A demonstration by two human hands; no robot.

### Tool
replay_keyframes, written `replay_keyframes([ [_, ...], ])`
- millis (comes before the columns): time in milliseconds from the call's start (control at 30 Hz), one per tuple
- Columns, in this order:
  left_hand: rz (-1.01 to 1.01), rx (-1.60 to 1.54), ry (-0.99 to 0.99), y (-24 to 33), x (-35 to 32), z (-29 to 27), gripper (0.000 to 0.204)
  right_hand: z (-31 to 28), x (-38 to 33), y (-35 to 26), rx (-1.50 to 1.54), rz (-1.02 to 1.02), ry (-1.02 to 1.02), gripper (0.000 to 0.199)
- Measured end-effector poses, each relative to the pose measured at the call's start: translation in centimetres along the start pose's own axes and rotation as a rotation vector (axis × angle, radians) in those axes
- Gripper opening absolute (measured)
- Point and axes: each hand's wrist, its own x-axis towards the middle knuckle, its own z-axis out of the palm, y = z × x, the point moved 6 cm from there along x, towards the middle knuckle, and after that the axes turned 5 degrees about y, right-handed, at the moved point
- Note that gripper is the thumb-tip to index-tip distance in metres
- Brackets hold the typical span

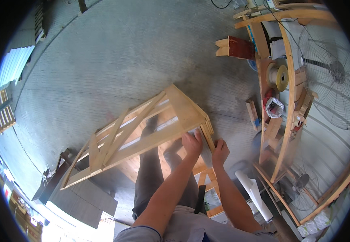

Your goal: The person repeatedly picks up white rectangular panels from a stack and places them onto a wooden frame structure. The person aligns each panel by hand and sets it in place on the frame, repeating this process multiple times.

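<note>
Two hands on one slatted wooden frame [134, 130], mid-view, long end toward 8 o'clock. Left hand [192, 144] grasps it near the corner; right hand [220, 152] curls on the outer slat, firmness unclear. Step reads as steadying or shifting it; moving it calls for even two-handed support. Obstacles: legs [148, 177] beneath, dark metal beam [51, 186] at 8, loose timber block [252, 115] at 3. Wire spool [282, 78] at 2, white roll [255, 194] toward 4.
</note>
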Motion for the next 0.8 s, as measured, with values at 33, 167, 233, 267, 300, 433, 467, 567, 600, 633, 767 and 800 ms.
replay_keyframes([
  [33,-0.044,0.0,-0.048,-0.1,0.0,0.0,0.05,0.0,-0.1,0.0,0.012,0.005,0.002,0.042],
  [167,-0.099,-0.022,-0.141,-0.4,0.1,0.0,0.044,0.4,0.1,0.1,-0.026,0.001,-0.015,0.039],
  [233,-0.099,-0.011,-0.158,-0.8,0.1,0.1,0.043,0.5,0.1,-0.1,-0.021,-0.067,-0.03,0.039],
  [267,-0.118,0.016,-0.176,-1.1,0.0,0.3,0.043,0.6,0.1,0.1,0.001,-0.041,-0.049,0.039],
  [300,-0.149,0.039,-0.205,-1.5,-0.3,0.3,0.042,0.5,0.0,0.1,-0.005,-0.073,-0.06,0.039],
  [433,-0.177,0.006,-0.286,-2.3,-0.9,0.9,0.044,0.9,0.0,-0.1,-0.005,-0.094,-0.104,0.041],
  [467,-0.179,-0.013,-0.262,-2.4,-0.9,0.8,0.042,0.9,-0.1,-0.1,0.028,-0.07,-0.104,0.042],
  [567,-0.224,-0.001,-0.315,-2.4,-0.9,0.6,0.044,0.9,-0.1,-0.2,0.005,-0.083,-0.117,0.042],
  [600,-0.246,0.009,-0.363,-2.4,-0.9,0.7,0.046,1.0,-0.1,-0.1,0.058,-0.077,-0.121,0.042],
  [633,-0.231,-0.033,-0.293,-2.0,-0.5,0.1,0.047,1.0,-0.2,-0.4,-0.095,-0.2,-0.115,0.041],
  [767,-0.197,-0.1,-0.101,-0.5,0.5,-1.8,0.054,1.1,-0.2,-0.3,-0.291,-0.467,-0.09,0.037],
  [800,-0.211,-0.099,-0.066,-0.3,0.4,-2.1,0.056,1.3,0.0,0.0,-0.278,-0.465,-0.11,0.037],
])
